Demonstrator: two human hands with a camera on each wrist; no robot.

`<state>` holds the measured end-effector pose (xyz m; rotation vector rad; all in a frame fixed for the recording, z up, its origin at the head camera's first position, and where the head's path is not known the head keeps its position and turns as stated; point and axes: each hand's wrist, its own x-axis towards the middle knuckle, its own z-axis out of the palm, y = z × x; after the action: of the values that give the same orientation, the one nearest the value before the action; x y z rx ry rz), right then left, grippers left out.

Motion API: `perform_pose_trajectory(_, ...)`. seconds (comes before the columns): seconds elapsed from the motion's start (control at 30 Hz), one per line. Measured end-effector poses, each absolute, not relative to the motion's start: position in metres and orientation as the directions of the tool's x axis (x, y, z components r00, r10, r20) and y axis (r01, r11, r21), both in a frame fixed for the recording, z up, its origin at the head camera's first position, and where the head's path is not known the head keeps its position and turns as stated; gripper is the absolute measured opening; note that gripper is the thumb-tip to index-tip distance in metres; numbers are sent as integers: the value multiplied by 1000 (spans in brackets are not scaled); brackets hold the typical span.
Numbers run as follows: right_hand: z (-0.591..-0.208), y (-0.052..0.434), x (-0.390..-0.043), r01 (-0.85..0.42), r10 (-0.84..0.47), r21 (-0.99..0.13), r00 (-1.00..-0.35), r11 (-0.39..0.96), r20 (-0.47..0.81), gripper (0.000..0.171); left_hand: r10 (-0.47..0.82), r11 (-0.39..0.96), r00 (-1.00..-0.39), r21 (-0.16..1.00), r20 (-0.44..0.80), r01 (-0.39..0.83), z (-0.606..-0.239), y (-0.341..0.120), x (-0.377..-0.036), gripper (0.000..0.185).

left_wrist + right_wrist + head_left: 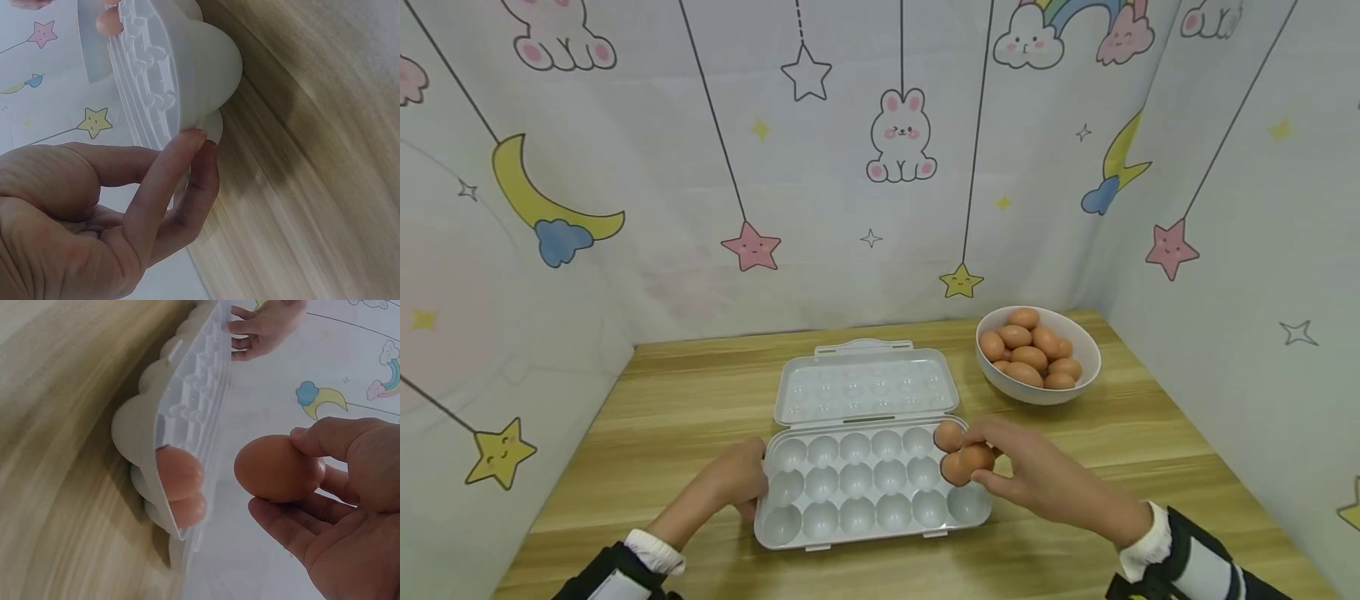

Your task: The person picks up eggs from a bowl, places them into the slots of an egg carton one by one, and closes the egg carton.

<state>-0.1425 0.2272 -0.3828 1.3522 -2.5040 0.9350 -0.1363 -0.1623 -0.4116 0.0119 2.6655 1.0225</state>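
Note:
A white plastic egg box [868, 533] lies with its lid [865, 387] folded back, showing rows of round cups. My left hand [739, 477] is at the left end of the box; in the left wrist view its thumb and fingers [165, 181] pinch the rim [181, 94]. Two brown eggs [180, 472] sit in cups at the right end. Above that end, my right hand [1037, 475] holds another brown egg [275, 469] between thumb and fingers. In the right wrist view this egg is apart from the box.
A white bowl [1037, 396] heaped with brown eggs [1028, 358] stands at the back right of the wooden table [677, 400]. Behind and on both sides hangs a pale cloth [820, 192] printed with stars, moons and rabbits.

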Motion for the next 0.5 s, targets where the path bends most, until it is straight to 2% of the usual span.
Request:
perform_pose_trajectory(0.27,-412,217,-135,-763,-717,-483,-613,430,330,34,99,764,-962,639,-253,-89,-411,-162,-136,30)
perform_pose_trajectory(0.5,-430,214,-131,-763,-705,-417,-633,494,322,40,102,772,-966,631,-239,-74,-411,-162,-135,28)
